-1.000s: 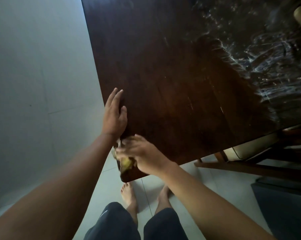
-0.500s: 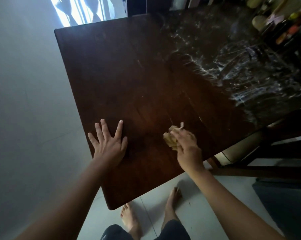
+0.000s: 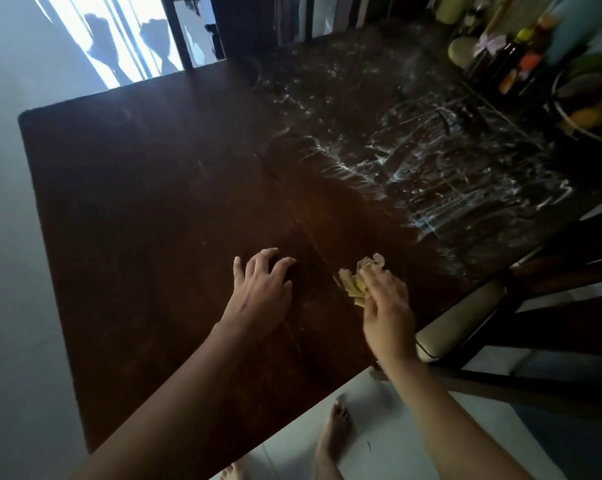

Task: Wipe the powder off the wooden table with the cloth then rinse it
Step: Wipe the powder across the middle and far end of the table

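A dark wooden table (image 3: 147, 209) fills the view. White powder streaks (image 3: 427, 174) cover its right far part; the left and near parts look wiped. My right hand (image 3: 386, 306) grips a crumpled yellow cloth (image 3: 356, 282) and holds it on the tabletop near the right front edge. My left hand (image 3: 261, 289) rests on the table just left of the cloth, fingers bent with the tips touching the wood.
Bottles and jars (image 3: 511, 60) and a bowl of fruit (image 3: 590, 116) crowd the far right corner. A chair with a pale cushion (image 3: 459, 323) stands at the right edge. Bright window (image 3: 119, 39) behind the table. My bare feet (image 3: 334, 434) stand on white tiles.
My right hand carried the cloth from the near corner along the table toward the powder. My left hand slid right across the table and its fingers bent. The view lifted to show the far side.
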